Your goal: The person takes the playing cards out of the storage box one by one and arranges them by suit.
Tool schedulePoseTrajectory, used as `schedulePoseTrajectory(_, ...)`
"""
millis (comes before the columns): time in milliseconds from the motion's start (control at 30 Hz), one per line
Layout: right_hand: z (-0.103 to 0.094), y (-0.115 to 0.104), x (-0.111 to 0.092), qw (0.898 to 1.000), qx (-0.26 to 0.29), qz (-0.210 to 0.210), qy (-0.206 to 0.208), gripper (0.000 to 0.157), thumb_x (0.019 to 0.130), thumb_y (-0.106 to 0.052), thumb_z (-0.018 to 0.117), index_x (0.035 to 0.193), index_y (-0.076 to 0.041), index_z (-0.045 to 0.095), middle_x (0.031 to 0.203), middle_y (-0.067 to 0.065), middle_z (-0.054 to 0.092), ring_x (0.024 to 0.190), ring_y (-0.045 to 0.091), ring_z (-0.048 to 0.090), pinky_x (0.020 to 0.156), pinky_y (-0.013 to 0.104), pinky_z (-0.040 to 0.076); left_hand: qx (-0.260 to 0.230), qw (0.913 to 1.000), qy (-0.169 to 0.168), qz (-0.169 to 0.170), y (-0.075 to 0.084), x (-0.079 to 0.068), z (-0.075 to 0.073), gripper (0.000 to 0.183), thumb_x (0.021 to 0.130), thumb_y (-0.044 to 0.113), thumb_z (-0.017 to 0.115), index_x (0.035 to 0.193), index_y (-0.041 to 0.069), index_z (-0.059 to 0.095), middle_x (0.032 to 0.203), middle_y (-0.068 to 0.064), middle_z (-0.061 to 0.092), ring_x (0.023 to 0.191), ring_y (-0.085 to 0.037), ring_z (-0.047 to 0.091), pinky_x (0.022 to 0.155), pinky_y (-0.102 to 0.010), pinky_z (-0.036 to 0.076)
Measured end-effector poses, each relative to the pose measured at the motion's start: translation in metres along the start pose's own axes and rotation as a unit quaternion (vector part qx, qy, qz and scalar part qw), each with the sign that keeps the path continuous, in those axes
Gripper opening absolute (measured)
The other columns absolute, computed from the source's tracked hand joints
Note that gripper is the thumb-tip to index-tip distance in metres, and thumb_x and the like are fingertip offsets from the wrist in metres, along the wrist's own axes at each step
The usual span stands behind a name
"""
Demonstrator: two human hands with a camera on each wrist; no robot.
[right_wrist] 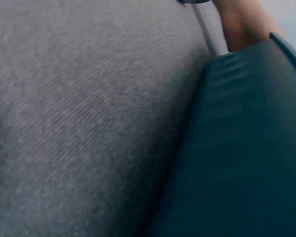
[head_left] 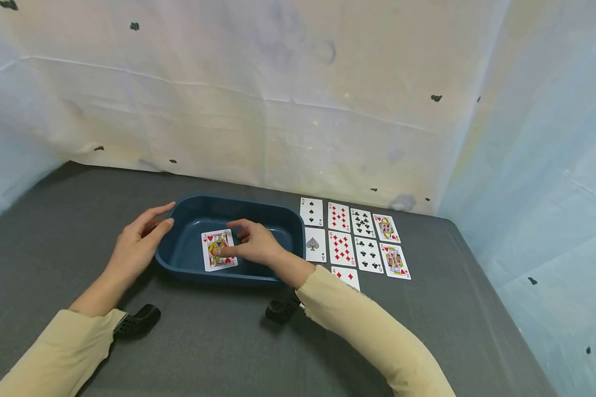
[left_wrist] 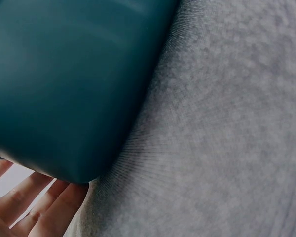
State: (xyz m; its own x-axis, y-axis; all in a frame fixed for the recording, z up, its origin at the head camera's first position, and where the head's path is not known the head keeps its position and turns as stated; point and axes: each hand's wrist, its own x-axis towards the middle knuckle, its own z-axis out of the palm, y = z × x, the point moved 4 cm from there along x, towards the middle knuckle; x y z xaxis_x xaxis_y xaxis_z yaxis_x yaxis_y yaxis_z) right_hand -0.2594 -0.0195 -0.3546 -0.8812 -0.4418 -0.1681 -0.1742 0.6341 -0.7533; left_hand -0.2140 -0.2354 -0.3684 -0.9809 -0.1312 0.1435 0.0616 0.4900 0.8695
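A dark blue tray point(head_left: 230, 279) sits on the grey cloth-covered table. In it lies a face-up jack of hearts playing card point(head_left: 211, 261); whether other cards lie beneath cannot be told. My right hand point(head_left: 258, 242) reaches over the tray, its thumb over the card's face and its forefinger stretched out beyond the card's upper right corner. At the tray's left end, my left hand point(head_left: 136, 245) touches the wall near the rim with fingers extended. The left wrist view shows those fingers point(left_wrist: 59, 210) against the tray's end. In the right wrist view, the tray's side wall point(right_wrist: 237, 148) hides the right fingers.
Right of the tray, face-up cards lie in rows, among them a ten of diamonds point(head_left: 341, 248), an ace of spades point(head_left: 315, 245) and a king of hearts point(head_left: 395, 260). My right forearm partly covers the lowest card point(head_left: 346, 275). A pale curtain point(head_left: 278, 99) hangs behind the table.
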Motion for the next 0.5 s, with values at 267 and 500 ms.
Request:
schedulePoseTrajectory(267,0.0065,-0.0003,0.0034,0.994,-0.108,0.008,-0.022,0.083,0.072,-0.033,0.085,0.144,-0.023,0.044,0.123,0.009,0.052,0.102,0.015,0.048,0.076,0.022,0.042,0.000,1.0000,0.003,0.000,0.0006,-0.0004,0.0000,0.052,0.102,0.041,0.041,0.149,0.020,0.036,0.137,-0.029,0.049,0.121,-0.045,0.046,0.090,-0.059,0.038)
schedulePoseTrajectory(500,0.0073,-0.0008,0.0046,0.984,-0.173,0.027,-0.043,0.090,0.071,-0.038,0.085,0.148,-0.023,0.039,0.116,0.007,0.053,0.098,0.014,0.047,0.070,0.021,0.040,-0.001,1.0000,-0.002,-0.002,0.0010,-0.0006,0.0000,0.052,0.102,0.041,0.041,0.149,0.020,0.036,0.138,-0.029,0.048,0.122,-0.045,0.045,0.091,-0.061,0.038)
